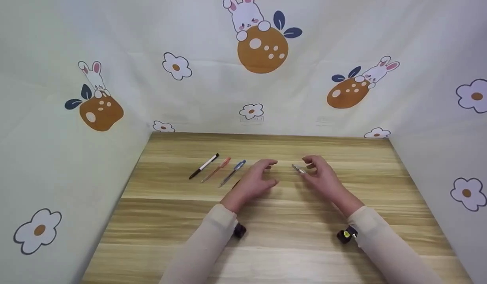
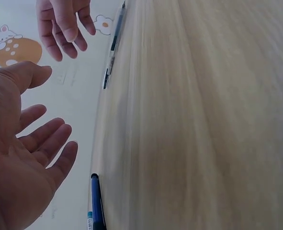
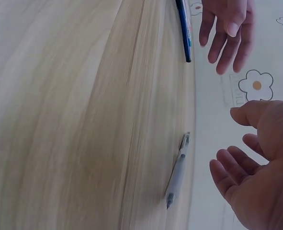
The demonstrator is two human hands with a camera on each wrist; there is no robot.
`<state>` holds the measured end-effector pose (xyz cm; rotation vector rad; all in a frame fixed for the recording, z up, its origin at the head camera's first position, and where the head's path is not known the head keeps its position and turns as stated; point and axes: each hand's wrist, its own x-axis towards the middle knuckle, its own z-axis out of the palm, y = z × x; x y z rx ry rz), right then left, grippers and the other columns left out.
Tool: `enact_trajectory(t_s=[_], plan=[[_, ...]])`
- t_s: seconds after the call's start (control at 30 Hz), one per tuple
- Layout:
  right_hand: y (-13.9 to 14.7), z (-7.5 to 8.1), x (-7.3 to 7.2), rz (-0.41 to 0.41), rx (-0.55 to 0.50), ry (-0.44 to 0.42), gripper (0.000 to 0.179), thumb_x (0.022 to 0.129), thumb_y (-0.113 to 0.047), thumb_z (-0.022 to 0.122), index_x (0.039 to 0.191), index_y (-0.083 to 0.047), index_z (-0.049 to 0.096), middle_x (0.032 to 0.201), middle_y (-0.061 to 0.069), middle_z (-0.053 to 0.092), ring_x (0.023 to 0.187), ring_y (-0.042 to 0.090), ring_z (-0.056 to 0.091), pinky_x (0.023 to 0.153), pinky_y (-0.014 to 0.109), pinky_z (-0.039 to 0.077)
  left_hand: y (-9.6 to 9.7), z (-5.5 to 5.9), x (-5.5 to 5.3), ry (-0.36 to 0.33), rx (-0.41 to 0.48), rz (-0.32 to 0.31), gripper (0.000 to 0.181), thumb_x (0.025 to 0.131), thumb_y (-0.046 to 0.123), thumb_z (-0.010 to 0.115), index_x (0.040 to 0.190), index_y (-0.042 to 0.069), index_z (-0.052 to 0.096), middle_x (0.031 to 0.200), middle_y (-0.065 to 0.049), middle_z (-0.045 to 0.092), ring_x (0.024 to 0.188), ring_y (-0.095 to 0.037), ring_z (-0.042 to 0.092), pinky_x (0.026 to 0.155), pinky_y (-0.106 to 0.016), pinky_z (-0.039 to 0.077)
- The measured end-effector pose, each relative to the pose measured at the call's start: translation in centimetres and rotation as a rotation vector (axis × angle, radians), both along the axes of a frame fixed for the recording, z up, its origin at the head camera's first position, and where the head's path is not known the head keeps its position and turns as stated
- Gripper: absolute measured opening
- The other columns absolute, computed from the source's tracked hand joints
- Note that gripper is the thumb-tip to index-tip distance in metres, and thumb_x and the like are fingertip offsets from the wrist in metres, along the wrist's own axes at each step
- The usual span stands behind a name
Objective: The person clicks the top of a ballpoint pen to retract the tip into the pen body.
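My left hand (image 1: 256, 180) hovers over the table with its fingers spread and loosely bent, holding nothing. Just left of it lies a row of pens: a white pen with black ends (image 1: 204, 166), an orange-red pen (image 1: 216, 170) and a clear pen with a blue top (image 1: 233, 172). A dark blue pen (image 2: 97, 201) lies below the left hand, mostly hidden by it in the head view. Opposite, my right hand (image 1: 324, 179) is also relaxed, thumb apart from fingers. Beside it a clear pen with dark tip (image 3: 177, 170) rests on the table, partly covered in the head view.
The wood-grain table (image 1: 283, 248) meets a pale curtain (image 1: 212, 94) with rabbit, orange and flower prints at the back and both sides. A small black wrist device (image 1: 239, 230) sits under the left sleeve, another wrist device (image 1: 345, 236) at the right.
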<state>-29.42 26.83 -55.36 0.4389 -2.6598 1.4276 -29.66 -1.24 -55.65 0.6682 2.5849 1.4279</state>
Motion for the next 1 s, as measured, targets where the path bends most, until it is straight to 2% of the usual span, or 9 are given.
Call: enact_trajectory(t_s=[0.27,0.53,0.8,1.0], plan=[[1.2,-0.2,0.3,-0.012,0.049,-0.019,0.051,0.098,0.003,0.078,0.145,0.008,0.059,0.142,0.032,0.059,0.128,0.045,0.059,0.109,0.062,0.051,1.0,0.0,-0.1,-0.017,0.007,-0.027,0.063,0.103,0.018,0.079,0.161,0.013,0.054,0.161,-0.006,0.056,0.146,-0.028,0.055,0.119,-0.047,0.047],[1.9,-0.4,0.9,-0.029,0.055,-0.045,0.053,0.097,0.003,0.079,0.145,0.007,0.059,0.144,0.03,0.059,0.13,0.045,0.059,0.11,0.061,0.05,2.3,-0.2,-0.2,0.014,-0.011,-0.032,0.063,0.101,0.019,0.081,0.158,0.012,0.057,0.159,-0.005,0.06,0.143,-0.026,0.059,0.119,-0.042,0.048],[2.7,-0.6,1.2,-0.032,0.061,-0.049,0.052,0.097,0.005,0.078,0.145,0.009,0.058,0.141,0.032,0.058,0.129,0.049,0.059,0.11,0.061,0.05,3.3,-0.2,-0.3,-0.026,-0.009,-0.049,0.062,0.103,0.019,0.08,0.16,0.013,0.055,0.161,-0.007,0.057,0.145,-0.028,0.057,0.12,-0.044,0.047],[3.1,-0.6,1.3,-0.043,0.088,-0.059,0.052,0.097,0.003,0.078,0.145,0.008,0.058,0.14,0.032,0.058,0.128,0.049,0.061,0.111,0.06,0.05,4.0,-0.1,-0.4,-0.02,-0.02,-0.063,0.061,0.103,0.022,0.08,0.159,0.012,0.057,0.159,-0.007,0.058,0.144,-0.028,0.057,0.12,-0.043,0.046]])
